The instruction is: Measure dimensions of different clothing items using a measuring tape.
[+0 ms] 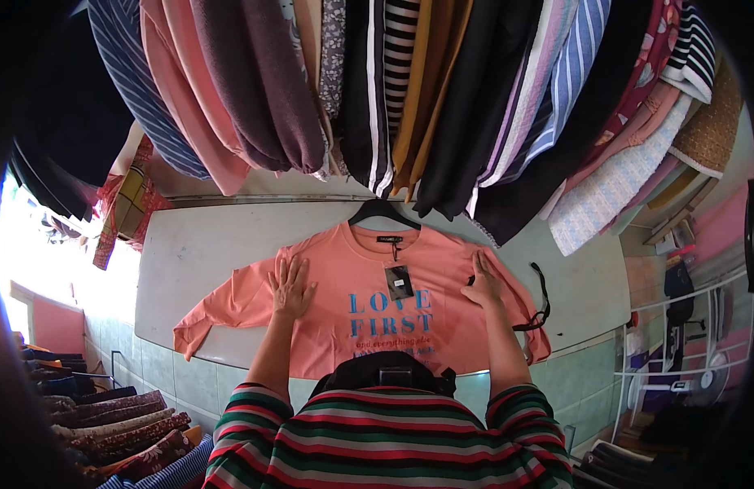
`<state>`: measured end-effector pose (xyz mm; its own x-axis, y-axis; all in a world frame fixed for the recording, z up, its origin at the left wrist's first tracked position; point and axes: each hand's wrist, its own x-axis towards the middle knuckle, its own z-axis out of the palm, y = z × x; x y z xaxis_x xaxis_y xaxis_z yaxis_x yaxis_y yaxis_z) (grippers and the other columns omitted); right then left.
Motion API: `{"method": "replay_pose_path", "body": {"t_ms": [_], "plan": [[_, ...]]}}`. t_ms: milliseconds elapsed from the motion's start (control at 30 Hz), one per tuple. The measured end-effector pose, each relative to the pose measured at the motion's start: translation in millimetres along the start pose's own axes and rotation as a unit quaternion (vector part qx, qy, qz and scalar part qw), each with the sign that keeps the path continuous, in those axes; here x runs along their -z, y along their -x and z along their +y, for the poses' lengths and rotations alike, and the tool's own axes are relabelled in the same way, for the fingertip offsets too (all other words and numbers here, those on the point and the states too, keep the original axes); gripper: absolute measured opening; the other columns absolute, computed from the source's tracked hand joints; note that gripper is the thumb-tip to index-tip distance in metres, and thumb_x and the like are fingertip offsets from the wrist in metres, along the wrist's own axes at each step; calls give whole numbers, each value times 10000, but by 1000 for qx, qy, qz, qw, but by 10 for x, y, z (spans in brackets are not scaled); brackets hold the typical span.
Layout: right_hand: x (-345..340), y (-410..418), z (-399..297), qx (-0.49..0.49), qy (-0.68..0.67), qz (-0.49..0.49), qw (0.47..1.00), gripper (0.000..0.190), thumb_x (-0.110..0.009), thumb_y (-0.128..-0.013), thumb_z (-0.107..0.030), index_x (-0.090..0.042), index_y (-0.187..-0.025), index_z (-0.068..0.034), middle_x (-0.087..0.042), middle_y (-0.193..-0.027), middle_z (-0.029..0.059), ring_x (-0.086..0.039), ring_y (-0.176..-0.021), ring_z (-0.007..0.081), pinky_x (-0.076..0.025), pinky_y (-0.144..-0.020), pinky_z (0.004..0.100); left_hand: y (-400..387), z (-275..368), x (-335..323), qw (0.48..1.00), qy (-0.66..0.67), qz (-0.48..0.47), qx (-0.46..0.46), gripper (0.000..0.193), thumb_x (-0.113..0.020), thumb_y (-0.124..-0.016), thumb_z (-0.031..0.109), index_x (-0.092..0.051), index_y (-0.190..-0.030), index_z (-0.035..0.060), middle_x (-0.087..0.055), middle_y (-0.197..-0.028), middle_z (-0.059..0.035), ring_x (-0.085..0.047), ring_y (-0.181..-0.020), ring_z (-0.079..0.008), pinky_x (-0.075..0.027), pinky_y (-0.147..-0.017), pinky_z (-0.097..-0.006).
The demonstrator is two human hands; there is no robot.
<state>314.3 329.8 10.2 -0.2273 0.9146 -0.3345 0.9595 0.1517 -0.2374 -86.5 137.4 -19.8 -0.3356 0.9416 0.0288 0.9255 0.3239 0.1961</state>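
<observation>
A salmon-pink long-sleeved shirt (328, 275) lies front up on the light table, on a black hanger (378, 211) whose top shows above the neckline. Blue and red writing is printed across its chest. From the neck label hangs a dark tag (400, 281) in a clear sleeve. My left hand (289, 287) rests flat near the left shoulder of the shirt, fingers spread. On the opposite side my right hand (485, 284) touches the fabric with two fingers stretched out. A small black thing shows by its thumb; whether it is gripped is unclear.
A pale table (212, 238) with rounded corners carries the shirt. A black cord (545, 299) lies beside the right sleeve. Many garments (407, 91) hang low over the far edge. More clothes (126, 428) hang at lower left; a white rack (682, 370) and a fan (713, 376) stand at right.
</observation>
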Motion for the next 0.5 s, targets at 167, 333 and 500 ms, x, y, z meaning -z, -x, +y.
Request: {"method": "replay_pose_path", "body": {"t_ms": [167,333,500], "plan": [[-57,32,157,34,-46,17,998,999,-640,-556,-217,-104,-1390,-97,-97,-1458,76,-350,-1237,256,-387,-943,341,160,-87,11,1000,6,11,-18,647,-426,-809,494,-279,-1362,192,-201,-1430,-83,-148,-1317,-318,-96,-1008,-588],[-88,-200,662,-30,-170,135,976,883,-644,-555,-224,-266,-1333,-44,-205,-1391,197,-309,-1247,324,-331,-984,341,193,-283,19,996,69,60,6,649,-406,-822,484,-262,-1369,166,-167,-1437,-112,-138,-1321,-311,-90,-1032,-540],[5,-9,655,-15,-343,233,910,585,-705,-633,-151,-474,-1157,-30,-476,-1084,111,-487,-976,240,-405,-854,316,298,-677,47,994,35,20,101,629,-376,-840,453,-242,-1376,152,-171,-1440,-102,-117,-1330,-302,-98,-1047,-500]]}}
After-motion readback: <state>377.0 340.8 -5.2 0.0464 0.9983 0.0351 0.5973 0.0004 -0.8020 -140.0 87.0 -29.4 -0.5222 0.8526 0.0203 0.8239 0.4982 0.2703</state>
